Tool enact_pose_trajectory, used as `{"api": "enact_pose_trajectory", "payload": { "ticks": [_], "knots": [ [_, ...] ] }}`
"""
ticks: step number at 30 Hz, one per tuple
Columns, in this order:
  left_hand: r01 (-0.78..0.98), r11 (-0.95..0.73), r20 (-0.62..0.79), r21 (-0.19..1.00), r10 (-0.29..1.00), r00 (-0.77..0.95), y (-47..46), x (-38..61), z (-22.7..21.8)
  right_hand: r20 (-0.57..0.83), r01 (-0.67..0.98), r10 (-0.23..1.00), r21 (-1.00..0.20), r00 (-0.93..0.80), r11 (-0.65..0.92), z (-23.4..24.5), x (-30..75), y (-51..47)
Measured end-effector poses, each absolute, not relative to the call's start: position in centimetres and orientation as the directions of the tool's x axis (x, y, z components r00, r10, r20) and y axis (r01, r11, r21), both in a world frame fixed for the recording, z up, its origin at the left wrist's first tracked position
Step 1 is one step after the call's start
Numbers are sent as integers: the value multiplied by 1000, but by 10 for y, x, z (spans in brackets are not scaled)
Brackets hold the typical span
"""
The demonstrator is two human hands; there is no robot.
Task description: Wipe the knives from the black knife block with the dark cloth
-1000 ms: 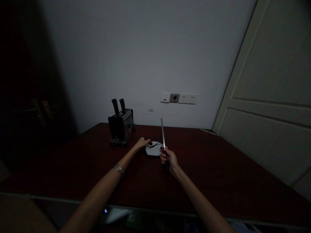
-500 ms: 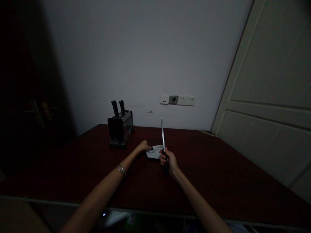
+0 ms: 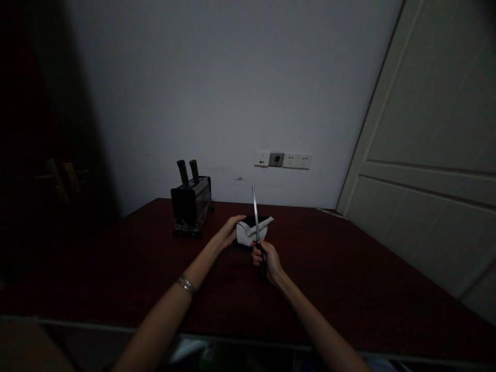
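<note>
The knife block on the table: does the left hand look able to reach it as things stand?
Probably yes: the left hand is near the knife block, with nothing visible between them. However, it seems to hold the white cloth, which it may need to release first.

One rod (image 3: 256,212), one cloth (image 3: 244,235), one holder (image 3: 184,207), two upright handles (image 3: 182,172)

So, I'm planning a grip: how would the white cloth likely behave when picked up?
The cloth would probably flop, since it bends into folds beside the left hand. It seems light, judging by its thin-looking edges. Rolling appears unlikely: its outline is creased and angular, not round.
</note>
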State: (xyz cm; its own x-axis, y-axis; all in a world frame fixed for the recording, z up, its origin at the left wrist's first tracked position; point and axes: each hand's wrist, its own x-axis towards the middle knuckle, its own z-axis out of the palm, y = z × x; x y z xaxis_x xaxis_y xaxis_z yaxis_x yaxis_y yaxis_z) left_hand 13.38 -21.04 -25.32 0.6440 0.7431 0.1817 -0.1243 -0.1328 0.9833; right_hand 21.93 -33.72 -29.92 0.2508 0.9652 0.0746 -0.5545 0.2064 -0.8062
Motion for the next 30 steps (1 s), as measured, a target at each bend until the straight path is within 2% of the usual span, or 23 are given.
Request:
{"api": "enact_pose_trajectory", "payload": {
  "ticks": [3, 5, 12, 17, 25, 30],
  "knots": [
    [-177, 223, 23, 959, 559, 829, -214, 132, -260, 70, -547, 966, -813, 249, 200, -301, 217, -336],
    [-157, 377, -21, 913, 426, 904, -216, 132, -266, 70, -544, 968, -816, 243, 195, -301, 216, -335],
    [-99, 321, -15, 942, 335, 942, -228, 136, -278, 82, -547, 960, -807, 266, 221, -298, 212, -338],
    [-106, 226, -1, 968, 427, 904, -232, 137, -275, 73, -543, 965, -815, 250, 202, -298, 212, -339],
    [-121, 3, 86, 993, 686, 722, -247, 154, -268, 45, -523, 946, -824, 321, 217, -301, 213, -330],
    [-105, -131, 168, 986, 747, 643, -243, 168, -251, 59, -510, 932, -824, 356, 247, -296, 213, -328]
  ]
}}
